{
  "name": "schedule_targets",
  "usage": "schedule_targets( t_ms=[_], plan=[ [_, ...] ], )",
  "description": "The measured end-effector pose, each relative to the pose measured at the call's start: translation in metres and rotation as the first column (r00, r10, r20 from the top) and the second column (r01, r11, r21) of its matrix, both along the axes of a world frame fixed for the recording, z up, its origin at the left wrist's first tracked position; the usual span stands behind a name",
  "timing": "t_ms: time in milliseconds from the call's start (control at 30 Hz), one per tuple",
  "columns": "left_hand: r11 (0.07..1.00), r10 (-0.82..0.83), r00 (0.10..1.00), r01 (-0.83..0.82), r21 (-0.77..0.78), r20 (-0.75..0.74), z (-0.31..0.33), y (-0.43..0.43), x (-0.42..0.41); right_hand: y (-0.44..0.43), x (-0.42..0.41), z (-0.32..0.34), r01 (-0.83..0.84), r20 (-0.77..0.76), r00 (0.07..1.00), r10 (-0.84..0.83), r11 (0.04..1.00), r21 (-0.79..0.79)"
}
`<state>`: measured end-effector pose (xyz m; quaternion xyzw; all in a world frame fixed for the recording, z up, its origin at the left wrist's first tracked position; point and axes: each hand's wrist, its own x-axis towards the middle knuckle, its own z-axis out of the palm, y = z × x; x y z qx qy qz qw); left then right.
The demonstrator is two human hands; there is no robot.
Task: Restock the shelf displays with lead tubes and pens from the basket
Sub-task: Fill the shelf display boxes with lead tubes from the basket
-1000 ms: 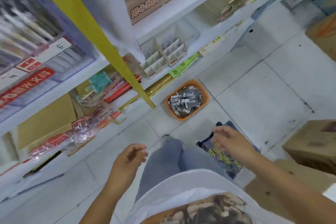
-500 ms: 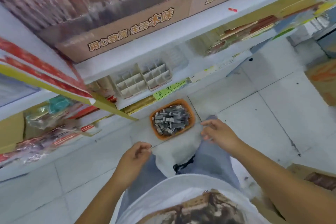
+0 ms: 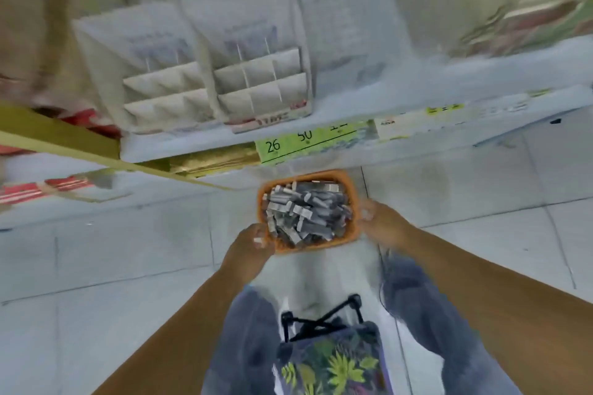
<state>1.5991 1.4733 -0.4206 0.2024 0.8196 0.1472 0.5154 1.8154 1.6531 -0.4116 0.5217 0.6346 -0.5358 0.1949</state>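
An orange basket [image 3: 352, 202] full of grey lead tubes [image 3: 305, 215] stands on the floor tiles just below the lowest shelf. My left hand [image 3: 252, 242] grips its near left corner with curled fingers. My right hand [image 3: 377, 223] holds its right side at the rim. On the shelf above stand two white display boxes, the left display box [image 3: 167, 90] and the right display box [image 3: 260, 83], and their tiered compartments look empty. The picture is blurred by motion.
A green price label [image 3: 305, 139] runs along the shelf edge [image 3: 192, 146]. A yellow shelf strip [image 3: 64, 138] crosses at the left, with red packs [image 3: 38, 189] under it. Between my knees sits a flower-patterned folding stool [image 3: 333, 362]. Pale floor tiles [image 3: 112, 266] spread on both sides.
The view has swung down and closer to the basket. Both hands have reached forward from above my knees and taken hold of the basket's sides.
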Motion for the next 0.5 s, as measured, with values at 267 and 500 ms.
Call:
schedule_targets(
  t_ms=[267,500],
  plan=[
    [0.909,-0.393,0.871,0.417,0.022,-0.294,-0.247,0.032,-0.015,-0.012,-0.022,-0.25,-0.255,0.102,0.966,0.236,0.934,0.252],
    [0.775,-0.531,0.681,0.631,0.038,-0.504,-0.333,0.063,-0.013,-0.019,-0.032,-0.338,-0.39,0.198,0.921,0.336,0.793,0.469]
  ],
)
